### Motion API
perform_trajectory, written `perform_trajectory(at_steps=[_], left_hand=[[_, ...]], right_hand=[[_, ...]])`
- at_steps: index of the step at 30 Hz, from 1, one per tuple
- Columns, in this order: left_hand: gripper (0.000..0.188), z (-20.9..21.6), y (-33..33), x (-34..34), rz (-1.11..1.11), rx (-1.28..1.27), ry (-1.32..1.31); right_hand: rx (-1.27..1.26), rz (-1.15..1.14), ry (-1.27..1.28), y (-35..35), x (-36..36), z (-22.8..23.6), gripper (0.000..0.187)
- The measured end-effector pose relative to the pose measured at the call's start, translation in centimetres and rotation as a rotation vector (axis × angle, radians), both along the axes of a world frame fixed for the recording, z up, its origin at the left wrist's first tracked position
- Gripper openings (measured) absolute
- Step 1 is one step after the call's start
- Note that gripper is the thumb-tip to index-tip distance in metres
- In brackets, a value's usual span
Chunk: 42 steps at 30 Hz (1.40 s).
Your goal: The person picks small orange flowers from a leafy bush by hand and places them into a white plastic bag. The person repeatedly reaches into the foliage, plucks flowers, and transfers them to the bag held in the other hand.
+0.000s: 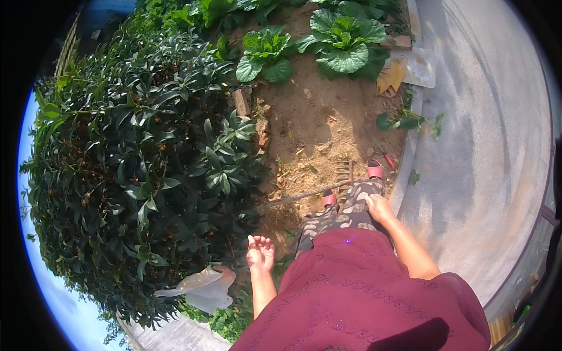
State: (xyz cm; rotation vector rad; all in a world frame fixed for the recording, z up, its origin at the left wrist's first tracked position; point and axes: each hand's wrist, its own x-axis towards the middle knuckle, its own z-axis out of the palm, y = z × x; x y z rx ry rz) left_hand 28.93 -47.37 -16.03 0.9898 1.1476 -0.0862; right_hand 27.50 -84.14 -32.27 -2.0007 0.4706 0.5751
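Observation:
My left hand hangs beside the dark green bush, palm partly turned up, fingers loosely curled with gaps between them and nothing in them. Beside my right thigh is my right hand, over the patterned trousers; its fingers are mostly hidden. A rake lies on the soil just ahead of my feet, its toothed head near my right shoe and its wooden handle running left under the bush. Right of that shoe lies a tool with a red handle and a thin metal end.
A large leafy bush fills the left side. Leafy green cabbages grow ahead in the soil bed. A low concrete edge separates it from the pavement. A white plastic bag hangs at the bush's near side.

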Motion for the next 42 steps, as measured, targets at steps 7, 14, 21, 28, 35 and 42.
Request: perform_trajectory(at_steps=[7,14,21,28,35,42], left_hand=[[0.038,-3.3,-4.6,-4.1,0.03,-0.047,0.317],[0.023,-2.6,-6.9,-4.7,-0.008,-0.095,0.211],[0.02,-2.6,-8.3,-4.8,0.157,-0.201,0.1],[0.019,-3.5,-8.6,-10.4,0.371,-0.217,0.043],[0.018,-7.5,-7.8,-17.9,0.64,-0.33,-0.085],[0.023,-10.6,-7.9,-19.4,0.772,-0.349,-0.088]], right_hand=[[0.242,-0.333,0.379,-9.9,-4.4,-5.8,0.044],[0.051,-0.162,0.161,-15.7,-5.6,-10.3,0.021],[0.254,-0.189,0.343,-14.8,6.0,-2.7,0.021],[0.326,-0.136,0.346,-11.9,11.8,-1.8,0.025],[0.239,0.238,0.098,-6.1,15.9,1.2,0.02],[0.248,0.398,-0.017,4.0,17.5,3.9,0.022]])
